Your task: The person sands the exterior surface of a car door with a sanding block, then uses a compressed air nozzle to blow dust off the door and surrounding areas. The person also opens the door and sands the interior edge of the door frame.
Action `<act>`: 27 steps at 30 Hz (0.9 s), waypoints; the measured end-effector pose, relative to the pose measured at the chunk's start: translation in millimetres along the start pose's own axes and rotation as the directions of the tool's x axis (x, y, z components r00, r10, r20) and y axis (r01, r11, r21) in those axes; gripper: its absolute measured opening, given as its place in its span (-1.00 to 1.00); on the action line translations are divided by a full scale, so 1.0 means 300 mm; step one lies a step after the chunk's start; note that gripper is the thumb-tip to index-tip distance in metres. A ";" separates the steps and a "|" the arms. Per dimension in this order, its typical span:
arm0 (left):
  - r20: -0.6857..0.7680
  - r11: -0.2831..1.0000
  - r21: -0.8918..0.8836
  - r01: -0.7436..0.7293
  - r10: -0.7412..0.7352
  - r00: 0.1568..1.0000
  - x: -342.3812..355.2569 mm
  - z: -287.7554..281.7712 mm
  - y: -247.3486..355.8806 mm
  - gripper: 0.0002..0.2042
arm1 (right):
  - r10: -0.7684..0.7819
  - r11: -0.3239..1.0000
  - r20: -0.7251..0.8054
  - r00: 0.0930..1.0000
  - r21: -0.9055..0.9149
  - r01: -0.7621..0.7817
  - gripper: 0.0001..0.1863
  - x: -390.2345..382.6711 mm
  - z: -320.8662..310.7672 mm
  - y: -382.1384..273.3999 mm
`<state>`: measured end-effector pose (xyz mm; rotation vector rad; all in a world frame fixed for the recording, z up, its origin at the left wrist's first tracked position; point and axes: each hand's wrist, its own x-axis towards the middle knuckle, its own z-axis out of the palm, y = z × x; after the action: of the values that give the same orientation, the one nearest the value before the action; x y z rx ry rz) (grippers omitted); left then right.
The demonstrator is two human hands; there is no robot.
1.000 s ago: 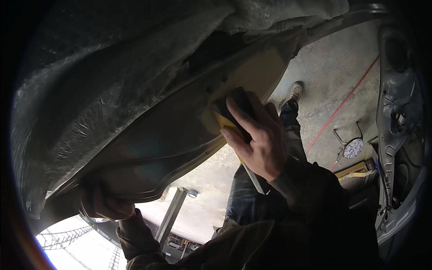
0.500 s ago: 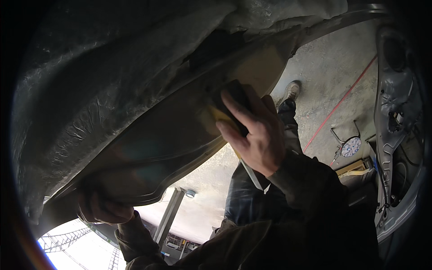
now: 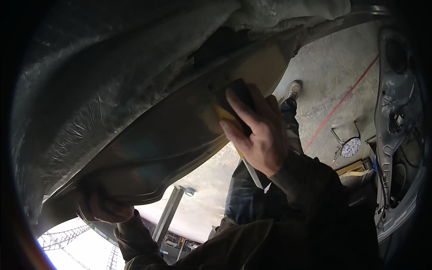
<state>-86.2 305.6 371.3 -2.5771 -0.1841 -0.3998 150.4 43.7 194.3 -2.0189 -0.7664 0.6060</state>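
My right hand (image 3: 265,139) is closed around a dark sanding block (image 3: 241,95) with a yellow edge strip, thumb on the near side and fingers over its back. The block's face lies against a dark car body panel (image 3: 175,130) that runs diagonally across the view. Dull tan and bluish patches mark the panel's surface. At its lower left end, my left hand (image 3: 105,209) has its fingers curled at the panel's edge; shadow hides the fingertips.
Crinkled dark plastic sheeting (image 3: 90,108) covers the area above the panel. Below are a concrete floor (image 3: 328,72), a red line (image 3: 344,105), a round stool with a patterned seat (image 3: 350,147) and a grey post (image 3: 168,213). A bare metal car door frame (image 3: 391,121) stands at the right.
My right hand and the sanding block have shifted very slightly to the right along the panel. My left hand keeps its place at the edge.
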 end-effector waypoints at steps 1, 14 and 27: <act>-0.015 1.000 -0.019 0.013 -0.013 1.000 0.001 0.003 0.003 -0.54 | -0.025 0.999 -0.013 1.000 0.025 0.026 -0.34 -0.003 0.002 -0.003; -0.017 0.998 -0.021 -0.056 0.055 0.998 0.011 0.004 -0.001 -0.57 | 0.043 0.998 0.088 0.995 0.051 -0.047 -0.32 -0.058 -0.016 0.011; -0.012 0.999 -0.029 0.029 -0.030 0.999 0.017 0.000 0.013 -0.57 | -0.083 0.984 0.068 0.994 0.165 0.071 -0.27 -0.078 -0.021 -0.011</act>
<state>-80.5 302.6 371.0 -2.6018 -0.2135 -0.4327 137.5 24.9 203.2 -1.8183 -0.8097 0.6800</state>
